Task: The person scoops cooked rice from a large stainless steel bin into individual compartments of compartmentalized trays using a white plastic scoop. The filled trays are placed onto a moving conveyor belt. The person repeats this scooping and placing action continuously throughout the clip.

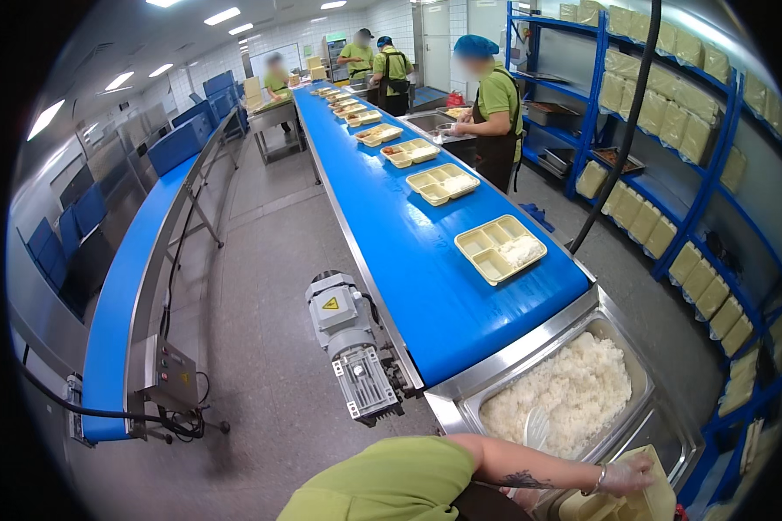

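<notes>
My gloved left hand [629, 475] reaches across to the lower right and grips the edge of a cream compartment meal tray [658, 485]. My right hand [526, 499] is mostly hidden under my left forearm. It seems to hold the handle of a white rice paddle [535, 426], whose blade rests in cooked rice [567, 391]. The rice fills much of a deep steel pan [645, 365] at the near end of the conveyor. On the blue belt [417, 273], the nearest meal tray [489, 264] has rice in one compartment.
More filled trays [443, 183] line the belt. A co-worker [498, 111] stands at its right side; others work at the far end. Blue shelving [684, 195] with wrapped trays stands right. A motor [348, 345] juts out left, and a black hose [625, 137] hangs beside the belt.
</notes>
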The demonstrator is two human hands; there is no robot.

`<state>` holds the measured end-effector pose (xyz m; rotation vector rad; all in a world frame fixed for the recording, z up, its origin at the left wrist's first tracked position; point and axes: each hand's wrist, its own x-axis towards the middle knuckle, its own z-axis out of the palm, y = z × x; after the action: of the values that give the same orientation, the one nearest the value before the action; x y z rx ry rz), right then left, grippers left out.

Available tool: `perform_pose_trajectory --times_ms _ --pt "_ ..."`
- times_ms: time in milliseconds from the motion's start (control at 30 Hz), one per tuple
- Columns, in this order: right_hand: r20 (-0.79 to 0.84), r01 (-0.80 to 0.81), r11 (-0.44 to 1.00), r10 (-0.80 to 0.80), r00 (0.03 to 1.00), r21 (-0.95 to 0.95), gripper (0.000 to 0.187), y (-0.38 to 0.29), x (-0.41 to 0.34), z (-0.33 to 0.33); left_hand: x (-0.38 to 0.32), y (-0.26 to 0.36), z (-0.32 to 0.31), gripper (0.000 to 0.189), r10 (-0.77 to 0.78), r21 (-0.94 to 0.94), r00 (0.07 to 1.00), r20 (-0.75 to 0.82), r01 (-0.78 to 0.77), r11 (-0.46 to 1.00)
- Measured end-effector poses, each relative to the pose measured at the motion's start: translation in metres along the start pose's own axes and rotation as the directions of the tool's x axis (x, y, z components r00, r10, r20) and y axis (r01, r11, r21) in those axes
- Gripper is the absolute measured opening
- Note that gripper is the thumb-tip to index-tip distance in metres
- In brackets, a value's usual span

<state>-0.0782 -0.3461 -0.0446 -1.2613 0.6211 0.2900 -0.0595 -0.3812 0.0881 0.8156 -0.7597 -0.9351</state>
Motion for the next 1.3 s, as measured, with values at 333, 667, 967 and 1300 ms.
perform_pose_trajectory --times_ms 333,667,967,1300 --pt "-0.048 0.040 0.999 -0.041 0.998 -0.006 0.021 -0.006 0.011 0.011 -0.124 0.060 -0.076 0.044 -0.320 -0.726 0.866 -0.384 -0.069 0.684" --pt "-0.134 0.079 0.997 -0.079 0.988 -0.009 0.022 0.013 0.000 -0.015 -0.262 0.096 -0.186 0.026 -0.438 -0.461 0.146 -0.887 -0.245 0.853" --pt "-0.193 -0.179 0.984 0.172 0.966 -0.017 0.022 -0.010 -0.047 -0.007 -0.314 0.122 -0.206 0.033 -0.180 -0.478 0.581 -0.794 -0.412 0.776" --pt "-0.176 -0.100 0.944 0.161 0.971 0.314 0.012 -0.009 0.025 0.015 -0.335 0.125 -0.223 0.041 -0.135 -0.306 0.494 -0.859 -0.282 0.909"
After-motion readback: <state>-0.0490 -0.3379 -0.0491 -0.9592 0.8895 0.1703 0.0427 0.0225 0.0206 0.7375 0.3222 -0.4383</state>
